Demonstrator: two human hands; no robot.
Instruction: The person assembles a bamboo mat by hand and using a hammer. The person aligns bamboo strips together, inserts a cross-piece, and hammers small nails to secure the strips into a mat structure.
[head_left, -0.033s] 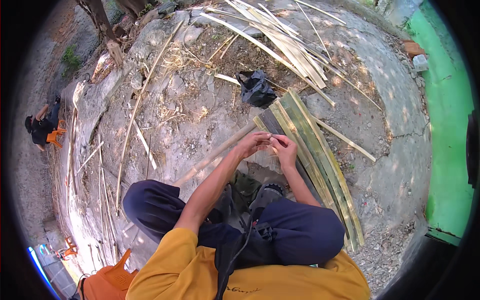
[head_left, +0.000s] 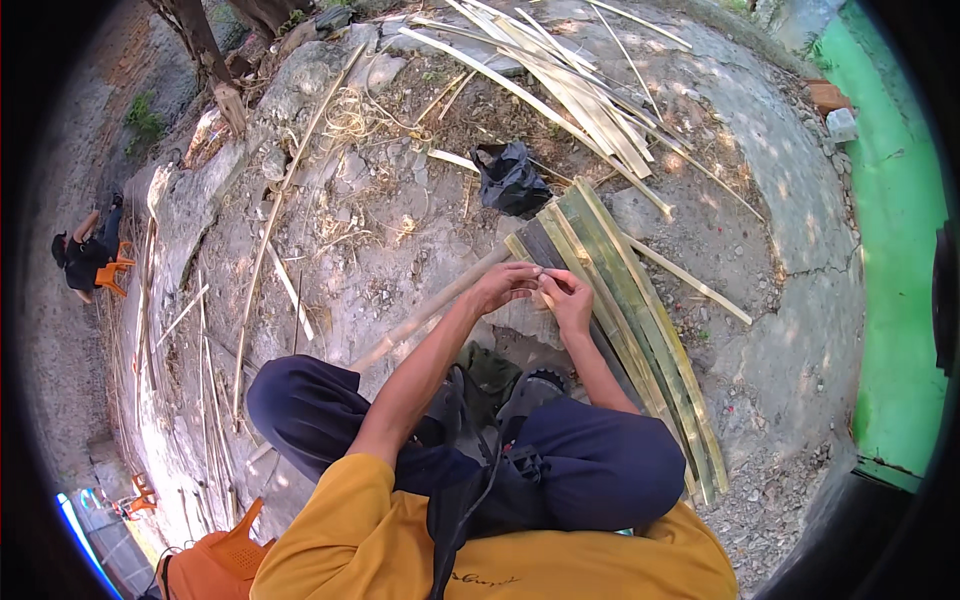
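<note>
My left hand (head_left: 507, 287) and my right hand (head_left: 567, 299) meet fingertip to fingertip above the ground in front of my knees. Both are closed in a pinch. Whatever lies between the fingertips, if anything, is too small to make out. Just right of my hands, a row of long green and yellow split bamboo slats (head_left: 640, 315) lies side by side, with a dark strip along its left edge. A pale round pole (head_left: 428, 313) slants along the ground under my left forearm.
A black plastic bag (head_left: 510, 180) stands beyond the slats. Pale bamboo strips (head_left: 590, 95) are piled at the far side, and thin sticks (head_left: 265, 235) lie to the left. An orange chair (head_left: 225, 555) is at lower left. Far left, a person (head_left: 85, 255) sits on another chair.
</note>
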